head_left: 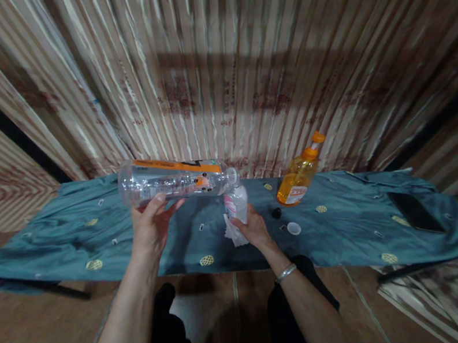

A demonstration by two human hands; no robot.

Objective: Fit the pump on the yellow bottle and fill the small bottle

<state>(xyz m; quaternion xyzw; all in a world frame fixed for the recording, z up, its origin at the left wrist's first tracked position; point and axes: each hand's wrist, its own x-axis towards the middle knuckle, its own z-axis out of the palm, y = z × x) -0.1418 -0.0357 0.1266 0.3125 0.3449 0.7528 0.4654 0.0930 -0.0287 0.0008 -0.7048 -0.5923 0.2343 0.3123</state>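
Note:
My left hand (149,227) holds a large clear plastic bottle (164,181) with an orange label, tipped onto its side with its neck to the right. That neck is at the mouth of a small clear bottle (236,198), which stands roughly upright with my right hand (253,226) closed around its lower part. Whether the two mouths touch is too small to tell. Under the small bottle lies a crumpled white tissue (236,236). To the right are a black cap (277,212) and a round white lid (293,228).
A pump bottle of orange liquid (296,182) leans at the back right of the teal cloth-covered table (182,258). A dark phone (415,212) lies near the right end. Pleated curtains (212,69) hang behind, and dark poles frame both sides.

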